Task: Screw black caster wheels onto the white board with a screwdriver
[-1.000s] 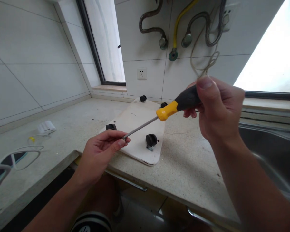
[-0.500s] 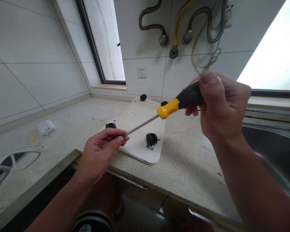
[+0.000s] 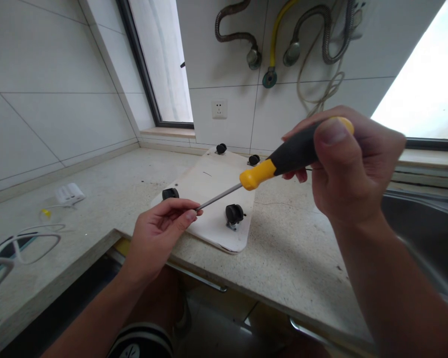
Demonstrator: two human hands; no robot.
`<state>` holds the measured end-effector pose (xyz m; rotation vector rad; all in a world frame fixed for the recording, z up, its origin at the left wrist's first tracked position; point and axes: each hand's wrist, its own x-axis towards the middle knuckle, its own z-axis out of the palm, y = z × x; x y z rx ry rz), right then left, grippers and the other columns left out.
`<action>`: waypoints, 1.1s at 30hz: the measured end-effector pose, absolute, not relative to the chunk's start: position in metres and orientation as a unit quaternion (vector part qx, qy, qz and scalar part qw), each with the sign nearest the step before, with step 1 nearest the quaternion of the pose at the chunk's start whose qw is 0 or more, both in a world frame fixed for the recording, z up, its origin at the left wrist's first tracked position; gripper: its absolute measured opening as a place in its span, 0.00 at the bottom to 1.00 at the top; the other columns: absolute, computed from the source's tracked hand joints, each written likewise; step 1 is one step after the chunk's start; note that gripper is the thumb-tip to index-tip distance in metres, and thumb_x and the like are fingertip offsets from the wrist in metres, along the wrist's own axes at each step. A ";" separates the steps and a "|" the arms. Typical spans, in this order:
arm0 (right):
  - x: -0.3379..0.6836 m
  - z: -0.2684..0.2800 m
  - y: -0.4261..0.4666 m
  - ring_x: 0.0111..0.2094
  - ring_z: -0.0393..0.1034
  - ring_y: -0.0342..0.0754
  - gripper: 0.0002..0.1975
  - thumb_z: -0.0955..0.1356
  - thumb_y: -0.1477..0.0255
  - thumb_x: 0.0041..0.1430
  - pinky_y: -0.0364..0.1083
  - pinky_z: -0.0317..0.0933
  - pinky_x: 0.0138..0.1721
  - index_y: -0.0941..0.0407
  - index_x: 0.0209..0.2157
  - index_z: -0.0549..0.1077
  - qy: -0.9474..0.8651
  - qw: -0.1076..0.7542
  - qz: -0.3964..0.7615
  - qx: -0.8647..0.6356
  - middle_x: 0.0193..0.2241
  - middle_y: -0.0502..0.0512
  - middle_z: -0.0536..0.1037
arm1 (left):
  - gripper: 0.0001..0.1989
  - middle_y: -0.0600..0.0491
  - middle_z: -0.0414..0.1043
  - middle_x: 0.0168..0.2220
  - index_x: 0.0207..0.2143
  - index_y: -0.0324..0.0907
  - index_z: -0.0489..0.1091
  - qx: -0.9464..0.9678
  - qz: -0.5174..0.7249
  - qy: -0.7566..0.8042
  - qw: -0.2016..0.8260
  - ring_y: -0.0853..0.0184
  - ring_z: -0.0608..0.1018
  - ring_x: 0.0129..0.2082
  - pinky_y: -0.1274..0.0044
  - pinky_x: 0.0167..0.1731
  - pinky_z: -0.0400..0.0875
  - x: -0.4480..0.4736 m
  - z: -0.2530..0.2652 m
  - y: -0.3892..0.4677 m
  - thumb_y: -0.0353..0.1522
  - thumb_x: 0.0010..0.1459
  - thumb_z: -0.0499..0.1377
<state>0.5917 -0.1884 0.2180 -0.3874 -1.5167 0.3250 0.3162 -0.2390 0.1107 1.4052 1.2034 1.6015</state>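
My right hand (image 3: 353, 164) is closed around the black and yellow handle of a screwdriver (image 3: 291, 151), thumb along the grip. The shaft slants down left to my left hand (image 3: 164, 226), whose thumb and fingertips pinch at its tip. Whether a small screw sits there too is hidden by the fingers. Below and beyond the hands lies a white board (image 3: 224, 174) with rounded corners. Black casters stand near its corners: a near right caster (image 3: 234, 214) on a metal plate, a near left caster (image 3: 170, 193) behind my left fingers, and two far ones (image 3: 221, 148).
The board rests on a speckled stone counter (image 3: 283, 268) with a front edge and drawer handles below. At the right is a metal sink (image 3: 429, 238). A white power adapter (image 3: 70, 194) and looped cable (image 3: 41, 248) lie left. Pipes (image 3: 271, 54) and a socket (image 3: 219, 109) are on the wall.
My right hand has shifted slightly right and turned on the handle, showing its yellow end. The screwdriver's tip and my left fingertips moved slightly right. The small piece glimpsed at the tip is now covered.
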 end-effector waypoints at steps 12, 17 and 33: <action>0.595 0.224 -0.187 0.18 0.60 0.44 0.22 0.74 0.59 0.72 0.52 0.50 0.19 0.50 0.23 0.73 -0.642 0.712 0.080 -0.273 0.19 0.50 0.70 | 0.17 0.47 0.87 0.48 0.55 0.45 0.83 0.590 0.587 0.426 0.354 0.60 0.87 0.47 0.71 0.51 0.83 0.335 0.105 -0.225 0.43 0.70 0.70; 0.604 0.228 -0.188 0.22 0.57 0.46 0.24 0.73 0.64 0.72 0.53 0.48 0.26 0.50 0.21 0.67 -0.592 0.753 -0.026 -0.285 0.20 0.49 0.63 | 0.18 0.45 0.84 0.56 0.61 0.46 0.79 0.688 0.500 0.434 0.296 0.57 0.84 0.52 0.66 0.54 0.79 0.348 0.097 -0.200 0.43 0.76 0.61; 0.586 0.203 -0.181 0.25 0.54 0.39 0.25 0.76 0.49 0.66 0.47 0.52 0.29 0.53 0.27 0.72 -0.773 0.539 0.036 -0.333 0.21 0.45 0.67 | 0.20 0.49 0.83 0.61 0.63 0.52 0.80 0.845 0.287 0.353 0.282 0.53 0.84 0.60 0.61 0.66 0.75 0.346 0.092 -0.157 0.35 0.74 0.58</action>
